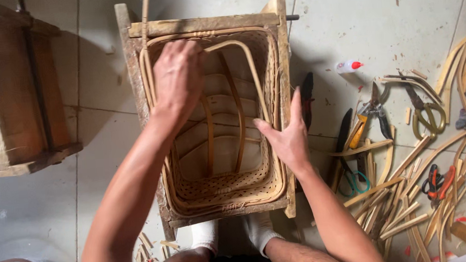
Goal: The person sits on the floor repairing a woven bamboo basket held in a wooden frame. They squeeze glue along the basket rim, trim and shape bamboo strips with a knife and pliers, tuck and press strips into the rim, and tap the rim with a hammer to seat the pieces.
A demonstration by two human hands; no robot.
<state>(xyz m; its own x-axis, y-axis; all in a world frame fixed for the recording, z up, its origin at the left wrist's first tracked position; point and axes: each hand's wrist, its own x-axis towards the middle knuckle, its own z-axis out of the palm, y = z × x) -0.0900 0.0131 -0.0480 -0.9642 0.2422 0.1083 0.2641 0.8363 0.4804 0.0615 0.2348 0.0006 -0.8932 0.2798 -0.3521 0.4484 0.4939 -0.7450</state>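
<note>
A woven bamboo basket (pixel 224 194) sits inside a rough wooden frame (pixel 283 89) on the tiled floor, between my feet in white socks. My left hand (pixel 177 77) reaches into the basket's far left corner and presses against the rim and a bent bamboo strip (pixel 253 72) that arches across the inside. My right hand (pixel 287 135) rests on the basket's right rim with fingers spread, thumb against that same bent strip. Several upright bamboo ribs line the basket's inner wall.
To the right lie many cut bamboo strips (pixel 396 201), scissors (pixel 426 115), pliers with a yellow grip (pixel 371 113), red-handled cutters (pixel 438 179), dark knives (pixel 307 95) and a small glue bottle (pixel 347 66). A second wooden frame (pixel 14 91) stands at the left.
</note>
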